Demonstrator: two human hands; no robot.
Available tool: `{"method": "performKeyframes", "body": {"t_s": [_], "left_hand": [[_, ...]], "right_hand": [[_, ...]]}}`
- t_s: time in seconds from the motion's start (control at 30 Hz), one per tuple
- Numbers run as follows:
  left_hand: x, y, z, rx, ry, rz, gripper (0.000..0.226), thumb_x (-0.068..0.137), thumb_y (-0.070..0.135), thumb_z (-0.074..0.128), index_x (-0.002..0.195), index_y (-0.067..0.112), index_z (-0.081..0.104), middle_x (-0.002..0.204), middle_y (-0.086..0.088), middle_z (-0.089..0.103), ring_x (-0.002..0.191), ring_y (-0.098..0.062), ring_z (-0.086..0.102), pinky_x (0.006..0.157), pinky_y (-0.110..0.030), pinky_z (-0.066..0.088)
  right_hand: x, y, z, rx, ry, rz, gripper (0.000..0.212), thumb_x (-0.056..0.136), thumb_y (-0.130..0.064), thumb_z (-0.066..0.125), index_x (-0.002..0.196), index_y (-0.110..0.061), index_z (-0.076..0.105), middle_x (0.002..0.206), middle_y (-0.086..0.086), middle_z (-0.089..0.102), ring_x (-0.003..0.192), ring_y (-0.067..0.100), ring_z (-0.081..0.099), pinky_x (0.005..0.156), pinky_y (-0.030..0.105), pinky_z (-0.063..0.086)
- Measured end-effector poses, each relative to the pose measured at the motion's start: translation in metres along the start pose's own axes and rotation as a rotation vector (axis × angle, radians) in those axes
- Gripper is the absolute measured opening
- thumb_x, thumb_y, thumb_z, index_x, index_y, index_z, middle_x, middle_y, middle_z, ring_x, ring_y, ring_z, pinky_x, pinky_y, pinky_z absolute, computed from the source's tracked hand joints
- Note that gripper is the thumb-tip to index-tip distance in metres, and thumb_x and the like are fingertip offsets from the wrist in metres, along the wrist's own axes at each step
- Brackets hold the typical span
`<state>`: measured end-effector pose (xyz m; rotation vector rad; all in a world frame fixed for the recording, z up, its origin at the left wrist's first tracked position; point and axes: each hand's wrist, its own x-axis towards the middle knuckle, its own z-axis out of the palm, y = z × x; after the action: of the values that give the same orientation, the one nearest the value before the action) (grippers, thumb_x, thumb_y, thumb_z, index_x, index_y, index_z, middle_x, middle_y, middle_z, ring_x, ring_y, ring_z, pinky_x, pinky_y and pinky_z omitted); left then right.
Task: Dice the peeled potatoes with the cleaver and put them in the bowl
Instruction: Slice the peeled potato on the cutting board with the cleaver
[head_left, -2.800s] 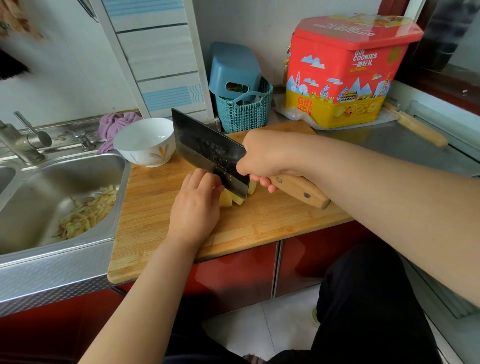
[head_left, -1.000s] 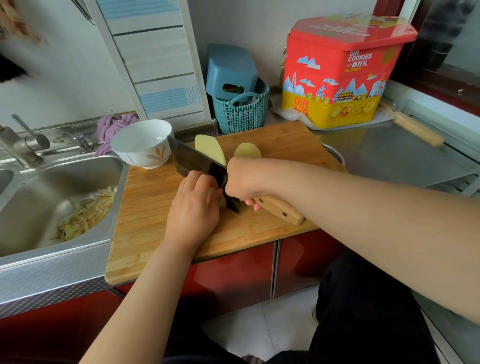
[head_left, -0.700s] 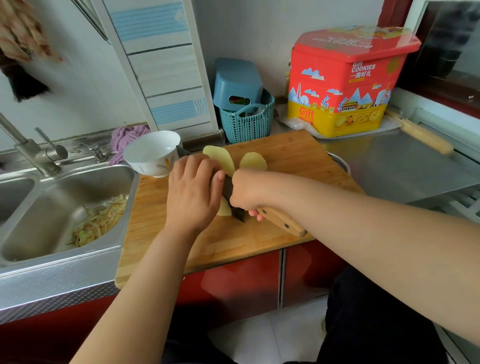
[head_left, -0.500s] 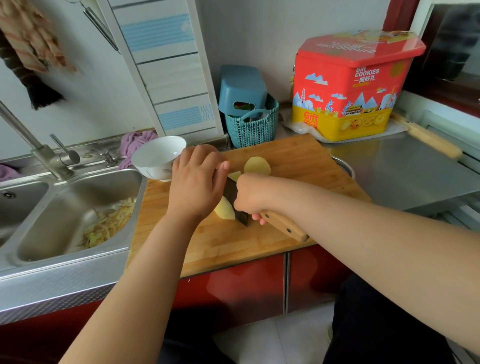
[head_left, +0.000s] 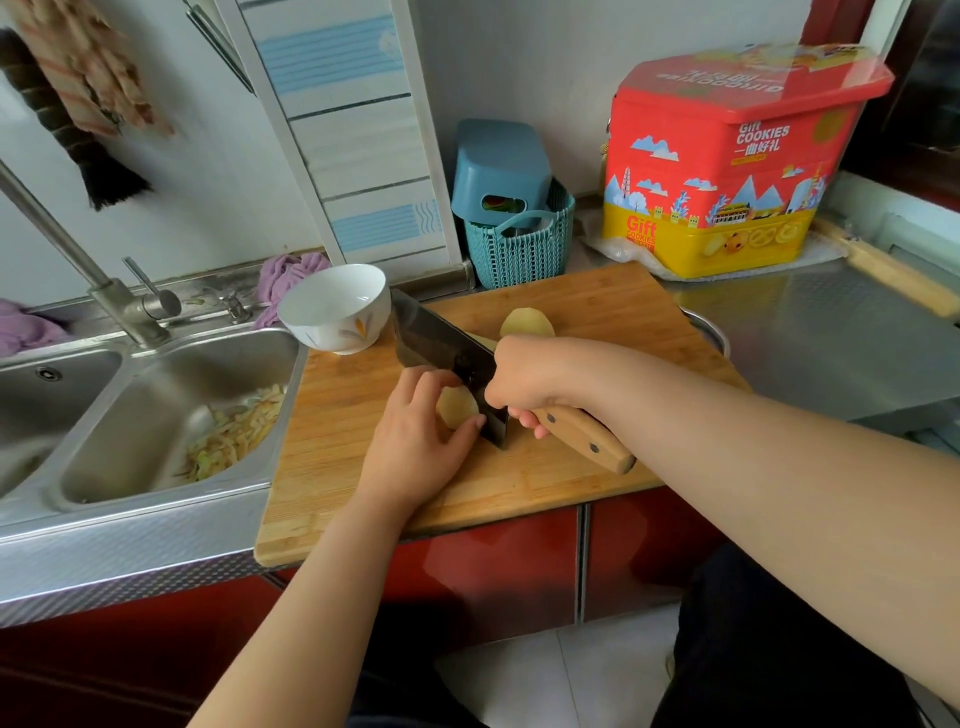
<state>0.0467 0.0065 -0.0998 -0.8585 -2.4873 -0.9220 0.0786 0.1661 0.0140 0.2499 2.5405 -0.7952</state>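
On the wooden cutting board my left hand grips a pale peeled potato piece from the left. My right hand grips the cleaver by its wooden handle. The dark blade stands on edge right against the potato's right side. Another peeled potato piece lies behind my right hand, and a sliver of a further piece shows behind the blade. The white bowl stands at the board's far left corner; no potato shows in it.
A steel sink with potato peels lies left of the board. A teal basket and a red cookie tin stand at the back. A rolling pin lies at the right, and a steel basin rim peeks past the board's right edge.
The cleaver blade has come back up into view beside the potato. My left hand slid down from the blade's top onto the potato piece. The camera view shifted slightly.
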Motion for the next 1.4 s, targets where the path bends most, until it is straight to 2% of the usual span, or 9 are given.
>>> {"method": "performKeyframes", "body": {"t_s": [0.23,0.43,0.53,0.63,0.7,0.77,0.93,1.27,1.4], "left_hand": [[0.002,-0.004,0.002,-0.019,-0.028,-0.028,0.049,0.082,0.035,0.072,0.121,0.019,0.047,0.124,0.005,0.043,0.106,-0.014,0.056,0.080,-0.040,0.056],[0.002,-0.003,-0.001,-0.029,-0.005,-0.095,0.052,0.081,0.034,0.076,0.122,0.018,0.048,0.120,0.007,0.045,0.099,-0.009,0.056,0.079,-0.039,0.056],[0.002,-0.003,-0.001,-0.059,0.009,-0.130,0.053,0.078,0.033,0.079,0.120,0.016,0.050,0.117,0.009,0.045,0.098,-0.005,0.053,0.079,-0.024,0.052],[0.002,-0.004,-0.002,-0.097,0.007,-0.145,0.052,0.077,0.032,0.080,0.118,0.017,0.051,0.117,0.009,0.045,0.101,-0.004,0.053,0.078,-0.012,0.046],[0.002,-0.004,-0.002,-0.099,0.004,-0.140,0.052,0.078,0.033,0.079,0.119,0.016,0.051,0.118,0.008,0.046,0.102,-0.005,0.053,0.080,-0.020,0.051],[0.002,-0.004,-0.002,-0.082,0.000,-0.139,0.052,0.079,0.035,0.077,0.120,0.017,0.051,0.118,0.009,0.047,0.102,-0.005,0.052,0.082,-0.027,0.053],[0.003,-0.002,-0.002,-0.047,-0.001,-0.153,0.052,0.080,0.033,0.077,0.122,0.018,0.050,0.118,0.009,0.047,0.103,-0.006,0.054,0.081,-0.036,0.055],[0.013,0.010,0.004,0.078,-0.096,-0.193,0.065,0.078,0.036,0.079,0.131,0.021,0.045,0.131,0.005,0.054,0.116,-0.015,0.053,0.094,-0.031,0.046],[0.018,0.022,0.015,0.062,-0.055,-0.186,0.071,0.073,0.034,0.082,0.132,0.020,0.044,0.127,0.001,0.052,0.110,-0.019,0.054,0.090,-0.036,0.049]], "right_hand": [[-0.003,0.003,-0.002,-0.009,0.021,0.003,0.021,0.099,-0.010,0.047,0.086,0.003,0.058,0.066,0.013,0.057,0.050,0.021,0.054,0.054,0.029,0.051],[-0.004,-0.001,0.003,-0.064,0.038,-0.026,0.003,0.099,-0.005,0.045,0.097,-0.007,0.047,0.070,0.014,0.057,0.048,0.020,0.052,0.052,0.029,0.050],[-0.003,-0.003,0.006,-0.125,0.051,-0.015,0.022,0.100,-0.010,0.045,0.078,-0.008,0.041,0.066,0.012,0.057,0.046,0.019,0.052,0.046,0.026,0.045],[-0.005,-0.003,0.007,-0.120,0.063,-0.034,0.020,0.100,-0.012,0.046,0.080,-0.007,0.044,0.064,0.011,0.057,0.045,0.019,0.052,0.047,0.026,0.044],[-0.008,0.000,0.006,-0.092,0.074,-0.049,0.015,0.099,-0.011,0.045,0.085,-0.006,0.044,0.065,0.012,0.057,0.044,0.018,0.052,0.045,0.025,0.045],[-0.010,0.004,0.004,-0.065,0.085,-0.057,0.021,0.098,-0.010,0.045,0.077,-0.007,0.043,0.066,0.012,0.057,0.042,0.018,0.051,0.043,0.024,0.044],[-0.014,0.011,-0.006,-0.064,0.085,-0.057,0.024,0.096,-0.008,0.045,0.075,-0.002,0.053,0.065,0.012,0.058,0.043,0.018,0.052,0.043,0.023,0.044],[-0.011,0.027,-0.021,-0.058,0.156,-0.027,0.029,0.093,-0.012,0.048,0.068,-0.001,0.057,0.051,0.009,0.057,0.041,0.019,0.054,0.053,0.028,0.048],[-0.011,0.028,-0.026,-0.011,0.154,-0.054,0.027,0.093,-0.014,0.049,0.076,0.003,0.063,0.059,0.013,0.060,0.049,0.024,0.056,0.056,0.032,0.051]]}}
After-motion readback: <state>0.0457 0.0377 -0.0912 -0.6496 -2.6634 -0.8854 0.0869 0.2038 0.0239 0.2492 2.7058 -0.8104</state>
